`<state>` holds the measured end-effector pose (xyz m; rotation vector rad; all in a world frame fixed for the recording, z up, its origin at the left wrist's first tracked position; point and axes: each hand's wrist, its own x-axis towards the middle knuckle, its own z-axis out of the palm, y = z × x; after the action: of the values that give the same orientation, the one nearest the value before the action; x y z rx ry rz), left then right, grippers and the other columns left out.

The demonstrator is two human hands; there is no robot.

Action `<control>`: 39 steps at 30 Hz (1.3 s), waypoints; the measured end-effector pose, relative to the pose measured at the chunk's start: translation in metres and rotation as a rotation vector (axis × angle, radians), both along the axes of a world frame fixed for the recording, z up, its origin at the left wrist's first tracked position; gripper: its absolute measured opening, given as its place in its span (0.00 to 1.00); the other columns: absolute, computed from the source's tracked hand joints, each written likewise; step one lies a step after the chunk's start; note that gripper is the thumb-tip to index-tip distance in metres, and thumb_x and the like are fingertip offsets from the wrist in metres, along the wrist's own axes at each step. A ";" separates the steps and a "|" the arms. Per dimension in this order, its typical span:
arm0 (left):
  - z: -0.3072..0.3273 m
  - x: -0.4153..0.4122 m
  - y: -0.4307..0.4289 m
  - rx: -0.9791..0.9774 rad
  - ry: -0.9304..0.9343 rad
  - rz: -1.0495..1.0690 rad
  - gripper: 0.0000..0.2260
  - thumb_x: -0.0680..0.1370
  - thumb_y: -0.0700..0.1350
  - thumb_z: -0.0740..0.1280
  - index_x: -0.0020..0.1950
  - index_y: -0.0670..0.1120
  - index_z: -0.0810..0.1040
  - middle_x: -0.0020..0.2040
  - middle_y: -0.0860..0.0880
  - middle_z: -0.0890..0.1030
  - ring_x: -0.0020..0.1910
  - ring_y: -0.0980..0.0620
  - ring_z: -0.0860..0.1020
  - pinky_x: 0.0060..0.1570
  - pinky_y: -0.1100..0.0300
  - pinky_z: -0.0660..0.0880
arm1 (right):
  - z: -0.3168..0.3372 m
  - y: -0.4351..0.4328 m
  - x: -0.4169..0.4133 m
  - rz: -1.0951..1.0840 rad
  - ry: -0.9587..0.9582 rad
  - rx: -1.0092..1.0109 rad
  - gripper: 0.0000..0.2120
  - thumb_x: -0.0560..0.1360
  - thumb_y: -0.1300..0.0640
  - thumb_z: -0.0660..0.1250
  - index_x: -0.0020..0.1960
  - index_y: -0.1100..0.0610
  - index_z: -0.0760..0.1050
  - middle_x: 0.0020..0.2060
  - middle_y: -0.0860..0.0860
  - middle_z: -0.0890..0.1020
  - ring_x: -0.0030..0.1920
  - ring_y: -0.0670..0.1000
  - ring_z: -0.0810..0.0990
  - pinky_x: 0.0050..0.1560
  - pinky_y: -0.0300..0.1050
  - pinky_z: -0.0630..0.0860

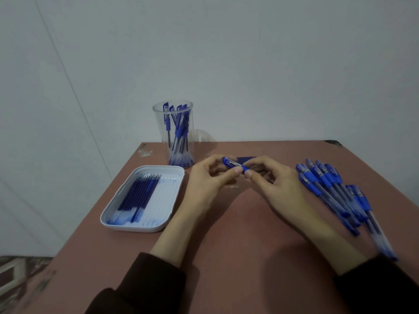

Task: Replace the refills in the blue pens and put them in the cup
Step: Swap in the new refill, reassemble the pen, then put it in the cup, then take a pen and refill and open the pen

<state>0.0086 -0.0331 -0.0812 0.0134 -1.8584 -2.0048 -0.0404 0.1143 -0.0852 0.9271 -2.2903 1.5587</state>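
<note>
Pen in hand: one blue pen (234, 164) is held just above the table (238, 241), in front of the cup. My left hand (207, 181) pinches the capped end and clear barrel; my right hand (277, 185) pinches the blue grip section, thumb tips nearly meeting at the joint. Both hands are closed on the pen. I cannot tell whether the barrel is being screwed open or shut, nor whether the refill inside is new.

Done so far, by my reading: the clear cup (158, 120) at the far edge already holds a bundle of blue pens, standing tip down.

Left to do: a pile of blue pens (333, 191) lies beside my right hand, well apart from the cup. The white tray (136, 228) to my left holds a row of dark blue refills (138, 196) on its left half; its right half shows ink-stained slots.

Estimate: around midway. The pile looks about as large as the bundle in the cup.

Unidentified: a dark blue strip (246, 159) behind my fingers.
</note>
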 end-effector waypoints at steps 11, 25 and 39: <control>0.097 0.015 -0.066 -0.072 0.420 0.641 0.10 0.78 0.37 0.64 0.58 0.48 0.74 0.44 0.49 0.76 0.43 0.49 0.82 0.45 0.55 0.80 | -0.009 0.000 -0.006 -0.031 0.018 0.184 0.15 0.71 0.48 0.70 0.57 0.43 0.75 0.45 0.43 0.78 0.48 0.37 0.74 0.46 0.26 0.68; 0.116 -0.046 -0.112 -0.987 -0.009 0.684 0.13 0.75 0.39 0.66 0.58 0.49 0.72 0.43 0.46 0.83 0.45 0.41 0.77 0.46 0.47 0.75 | -0.014 -0.002 -0.012 0.010 0.018 0.248 0.13 0.70 0.43 0.69 0.55 0.40 0.75 0.45 0.43 0.77 0.50 0.36 0.74 0.47 0.27 0.68; 0.132 -0.052 -0.108 -1.190 -0.354 0.509 0.14 0.77 0.48 0.65 0.37 0.40 0.78 0.31 0.46 0.74 0.32 0.47 0.72 0.31 0.61 0.65 | -0.014 0.000 -0.014 0.008 0.042 0.304 0.13 0.71 0.43 0.68 0.55 0.41 0.75 0.44 0.42 0.78 0.49 0.36 0.74 0.46 0.26 0.67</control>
<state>-0.0433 -0.1409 0.0510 0.4603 -2.6242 -0.4059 -0.0543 0.1138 -0.0997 1.0277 -2.5403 1.2004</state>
